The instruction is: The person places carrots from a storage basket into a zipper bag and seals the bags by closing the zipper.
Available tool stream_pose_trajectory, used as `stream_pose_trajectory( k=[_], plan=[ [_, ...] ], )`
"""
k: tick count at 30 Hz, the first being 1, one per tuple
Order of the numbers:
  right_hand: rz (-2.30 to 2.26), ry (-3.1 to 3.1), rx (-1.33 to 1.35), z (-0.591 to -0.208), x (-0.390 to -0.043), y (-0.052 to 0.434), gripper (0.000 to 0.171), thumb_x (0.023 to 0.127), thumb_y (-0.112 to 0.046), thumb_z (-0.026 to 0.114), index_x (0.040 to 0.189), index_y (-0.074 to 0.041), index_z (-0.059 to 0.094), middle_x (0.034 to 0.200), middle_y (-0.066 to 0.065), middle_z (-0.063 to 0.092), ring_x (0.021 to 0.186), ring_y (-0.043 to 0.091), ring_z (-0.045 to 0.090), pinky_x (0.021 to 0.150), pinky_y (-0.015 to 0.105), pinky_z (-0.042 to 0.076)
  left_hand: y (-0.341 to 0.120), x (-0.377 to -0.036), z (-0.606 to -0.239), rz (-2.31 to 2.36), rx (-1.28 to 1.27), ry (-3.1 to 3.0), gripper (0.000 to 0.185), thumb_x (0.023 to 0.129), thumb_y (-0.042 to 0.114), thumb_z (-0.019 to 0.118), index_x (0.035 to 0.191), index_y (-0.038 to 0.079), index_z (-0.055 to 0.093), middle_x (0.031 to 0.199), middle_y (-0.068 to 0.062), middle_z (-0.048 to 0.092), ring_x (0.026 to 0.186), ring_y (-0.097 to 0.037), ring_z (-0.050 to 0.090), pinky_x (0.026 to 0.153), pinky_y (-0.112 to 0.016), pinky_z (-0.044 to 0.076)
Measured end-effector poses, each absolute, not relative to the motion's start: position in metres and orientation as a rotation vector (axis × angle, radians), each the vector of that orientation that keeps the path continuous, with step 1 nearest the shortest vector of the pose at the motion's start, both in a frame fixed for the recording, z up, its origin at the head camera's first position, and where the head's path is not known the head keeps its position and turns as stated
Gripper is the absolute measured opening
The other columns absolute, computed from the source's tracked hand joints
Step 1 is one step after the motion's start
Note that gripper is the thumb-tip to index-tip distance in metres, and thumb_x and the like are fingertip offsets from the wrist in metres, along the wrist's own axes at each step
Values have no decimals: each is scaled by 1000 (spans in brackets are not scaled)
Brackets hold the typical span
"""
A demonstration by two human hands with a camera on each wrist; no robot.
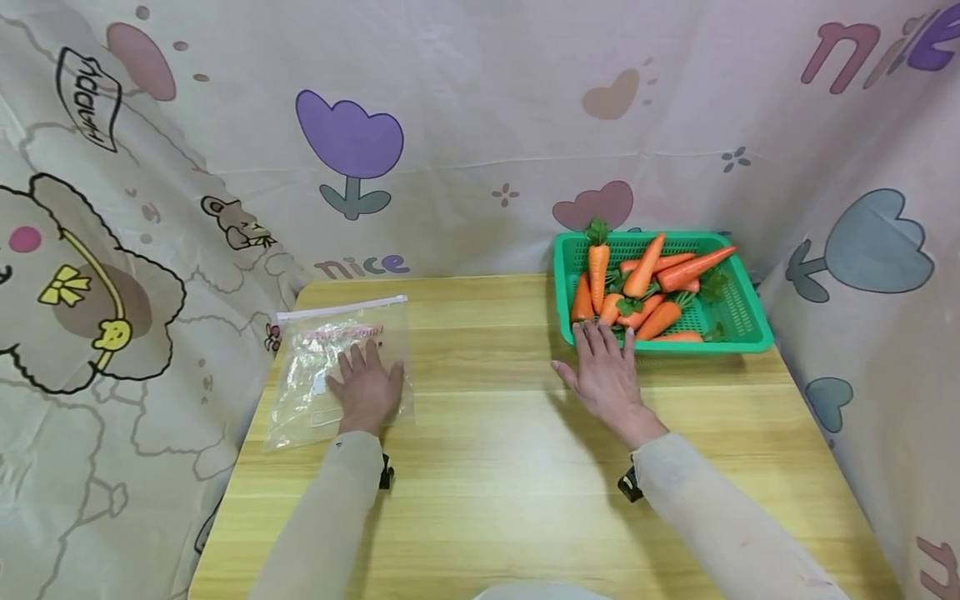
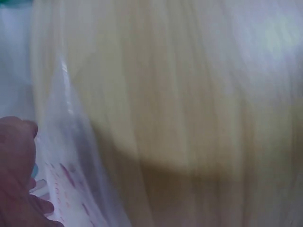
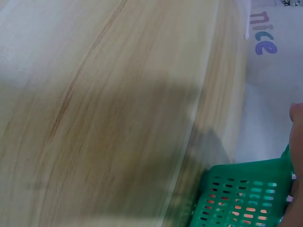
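A wooden table (image 1: 510, 467) is seen nearest, with 2 pale sleeves reaching forward across it. The left hand (image 1: 366, 387) is laid flat on a clear zip bag (image 1: 315, 367), fingers straight and spread, nothing gripped; the bag lies flat on the table at about 10 o'clock from the table's middle, its sealed edge turned away from the person. In the left wrist view the bag's (image 2: 66, 179) plastic and pink print are seen beside the hand (image 2: 16, 170), though the frame is blurred.

The right hand (image 1: 606, 371) is held relaxed and unclenched at about 2 o'clock, palm down, fingertips touching the near rim of a green basket (image 1: 742, 321); nothing is grasped. The basket's (image 3: 236, 198) slotted wall is seen in the right wrist view, orange showing through the holes.

Farther off, toy carrots (image 1: 645, 287) with green tops are piled in the basket. Behind, a cartoon-printed cloth (image 1: 450, 125) is hung around the table
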State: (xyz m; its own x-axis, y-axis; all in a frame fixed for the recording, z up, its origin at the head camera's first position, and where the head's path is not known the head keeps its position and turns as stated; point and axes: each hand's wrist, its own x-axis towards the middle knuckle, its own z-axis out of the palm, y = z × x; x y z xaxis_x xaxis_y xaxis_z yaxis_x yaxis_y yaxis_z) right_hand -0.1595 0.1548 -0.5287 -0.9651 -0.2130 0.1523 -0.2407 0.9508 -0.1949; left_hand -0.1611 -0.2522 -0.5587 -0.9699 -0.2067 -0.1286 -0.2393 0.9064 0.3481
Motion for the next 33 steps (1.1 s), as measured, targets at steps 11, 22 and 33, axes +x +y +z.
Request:
stream_pose_trajectory(
  k=[11,22,33],
  plan=[
    [309,-2975,368,-531,-155,155,80,107,-61,44,164,-7,32,167,21,37,156,44,29,126,70,5,-239,-154,-572,462,-331,2838,100,103,74,33,168,6,0,170,-32,-11,154,-60,-16,110,-85,-10],
    [410,-2867,378,-532,-153,156,70,107,-51,53,158,-3,44,161,21,45,151,43,38,127,68,11,-180,-140,-573,364,200,2812,100,100,71,47,170,11,7,176,-19,0,162,-46,-4,121,-77,-3],
    [425,-2845,392,-528,-156,155,66,107,-47,55,153,1,50,159,23,47,150,43,40,128,65,15,-177,-126,-543,505,549,2534,101,83,28,86,167,14,30,176,-8,19,164,-38,7,126,-70,4]
  ],
)
